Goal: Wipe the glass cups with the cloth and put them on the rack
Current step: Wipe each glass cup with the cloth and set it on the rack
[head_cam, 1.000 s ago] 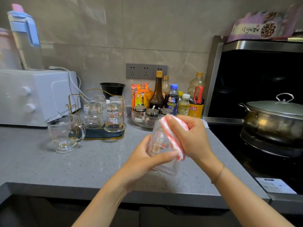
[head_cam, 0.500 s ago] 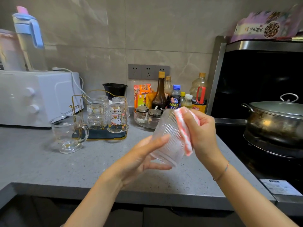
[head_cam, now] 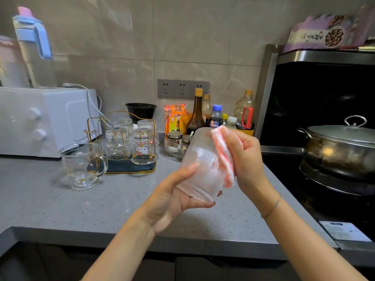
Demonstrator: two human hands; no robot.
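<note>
Could slip out of the left hand (head_cam: 172, 199) under a harder rub, with only the grey stone countertop (head_cam: 60, 209) beneath; would probably chip or shatter there. Grips the ribbed glass cup (head_cam: 199, 159) only near its open rim, thumb under the lip and fingers curled partway over the side, palm up: a fairly light hold for smooth glass tilted in mid-air. Presses a folded pink-and-white striped cloth (head_cam: 223, 159) against the cup's upper side with the right hand (head_cam: 245, 157), fingers bent over the cloth and clamped on it, thumb out of sight behind. Both hands closed, then, one on the cup and one on the cloth, meeting across the glass above the counter's front part. Cannot tell whether wet or dry. Further out, to the left and back, a gold wire rack (head_cam: 125, 169) on a dark tray, with upturned glasses (head_cam: 117, 142) on it, a cartoon-printed glass (head_cam: 143, 147) at front right; looks close to full, so risks a clink or a topple on setting this cup among them. Just beside the rack's front left corner, a handled glass mug (head_cam: 83, 165) upright on the counter, easy to catch with a forearm on the way over. Well apart on the right, a lidded steel pot (head_cam: 341, 151) on the stove (head_cam: 294, 191).
</note>
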